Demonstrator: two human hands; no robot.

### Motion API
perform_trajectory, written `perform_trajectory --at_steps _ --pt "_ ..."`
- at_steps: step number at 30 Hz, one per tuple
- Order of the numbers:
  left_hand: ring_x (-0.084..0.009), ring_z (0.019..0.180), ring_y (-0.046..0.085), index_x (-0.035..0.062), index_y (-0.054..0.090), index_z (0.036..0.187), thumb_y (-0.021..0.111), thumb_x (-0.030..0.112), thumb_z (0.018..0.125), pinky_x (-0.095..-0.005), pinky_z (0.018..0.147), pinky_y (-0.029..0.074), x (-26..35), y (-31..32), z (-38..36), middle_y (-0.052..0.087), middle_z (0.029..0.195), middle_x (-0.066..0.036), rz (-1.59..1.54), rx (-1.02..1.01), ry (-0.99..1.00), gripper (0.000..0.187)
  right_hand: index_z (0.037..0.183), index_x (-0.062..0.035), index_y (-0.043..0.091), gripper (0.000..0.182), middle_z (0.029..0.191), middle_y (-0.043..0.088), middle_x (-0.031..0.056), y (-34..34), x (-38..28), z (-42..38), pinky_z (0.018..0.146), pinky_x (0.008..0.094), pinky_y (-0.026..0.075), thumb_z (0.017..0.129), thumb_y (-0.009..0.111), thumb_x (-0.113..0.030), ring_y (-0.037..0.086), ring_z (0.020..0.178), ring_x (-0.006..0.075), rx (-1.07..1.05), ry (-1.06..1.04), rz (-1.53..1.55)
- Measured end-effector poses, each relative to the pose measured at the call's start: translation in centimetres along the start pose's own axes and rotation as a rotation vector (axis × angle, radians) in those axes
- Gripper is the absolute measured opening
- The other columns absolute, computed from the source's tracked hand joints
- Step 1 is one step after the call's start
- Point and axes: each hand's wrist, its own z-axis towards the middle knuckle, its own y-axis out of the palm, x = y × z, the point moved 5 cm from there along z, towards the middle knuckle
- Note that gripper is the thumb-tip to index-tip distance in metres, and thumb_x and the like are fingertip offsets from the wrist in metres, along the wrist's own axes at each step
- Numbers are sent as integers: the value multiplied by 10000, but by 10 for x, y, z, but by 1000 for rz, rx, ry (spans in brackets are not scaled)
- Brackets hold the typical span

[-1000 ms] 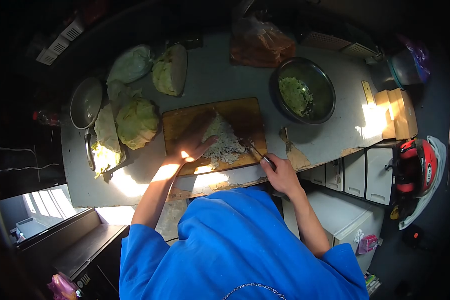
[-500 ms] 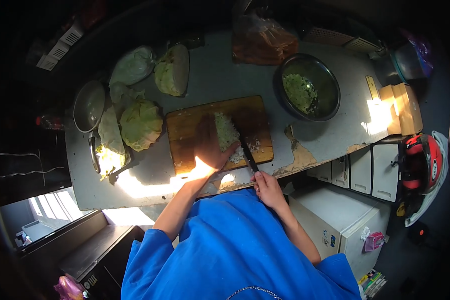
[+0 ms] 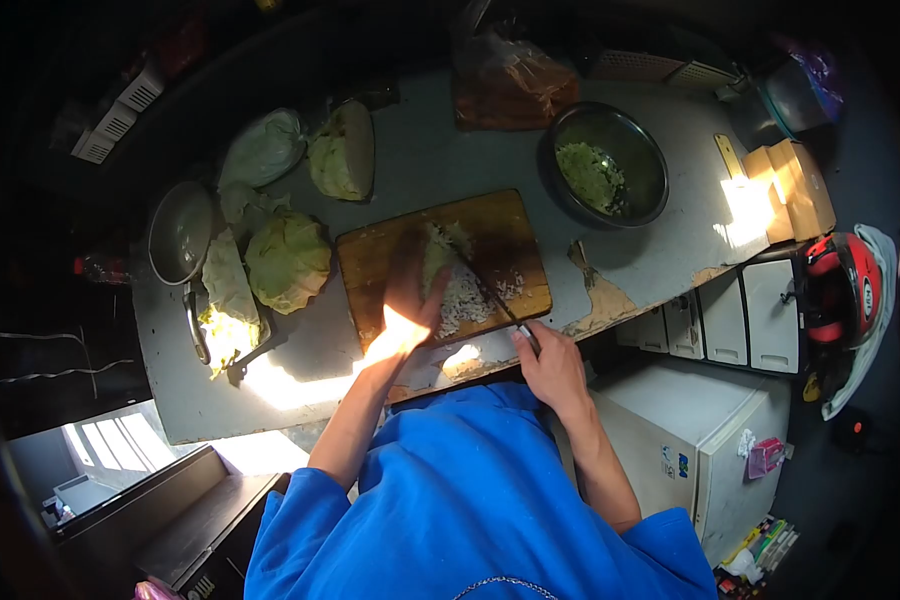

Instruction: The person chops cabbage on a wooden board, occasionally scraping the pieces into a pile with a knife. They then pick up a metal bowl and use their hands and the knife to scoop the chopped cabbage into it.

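On the cutting board (image 3: pixel 385 262), near the middle of the tabletop's (image 3: pixel 430 160) front edge, lies a pile of chopped cabbage (image 3: pixel 455 285). The left hand (image 3: pixel 410 285) rests flat on the near left side of the pile, fingers curled loosely over it, gripping nothing firmly. The right hand (image 3: pixel 550 360) is closed around the handle of a knife (image 3: pixel 490 295), whose blade slants across the pile from the board's front edge.

The step in hand looks like fine chopping. The next stroke calls for the left fingertips to stay tucked back from the blade and for the shreds to be gathered in from the board's right side.

Beyond the board's far right corner stands a dark bowl (image 3: pixel 650 160) holding more chopped cabbage. Toward the tabletop's left end lie a cabbage head (image 3: pixel 288 262), a cut half (image 3: pixel 345 152) and a pan (image 3: pixel 180 232). Loose leaves lie beside the pan, toward the front left corner.
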Motion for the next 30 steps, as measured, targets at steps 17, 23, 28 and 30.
perform_trajectory --at_steps 17,23,28,30 --pt "-478 1418 373 -63 483 1425 523 207 1011 -549 1211 261 -4 34 19 465 1461 -319 186 -219 99 495 931 60 563 455 775 640 352 75 -15 -11 737 618 488 1080 428 -347 623 833 568 51 221 197" --pt "-473 1401 396 -59 505 1395 526 182 996 -541 1187 313 -9 42 16 478 1458 -294 133 -192 150 466 938 75 562 444 793 632 370 84 -21 -8 770 619 481 1077 424 -323 606 862 585 -16 311 66" --pt "-503 1373 413 -71 490 1405 505 143 1002 -522 1179 320 3 28 22 469 1453 -329 59 -199 71 457 908 55 569 448 775 647 342 79 -8 -9 737 617 489 1072 433 -340 623 805 564 72 215 227" --pt "-502 1385 403 -74 476 1421 497 142 1005 -520 1184 315 1 24 18 454 1470 -332 2 -183 18 469 907 54 571 444 777 647 338 74 -12 -12 731 619 483 1070 437 -337 621 803 562 68 233 234"
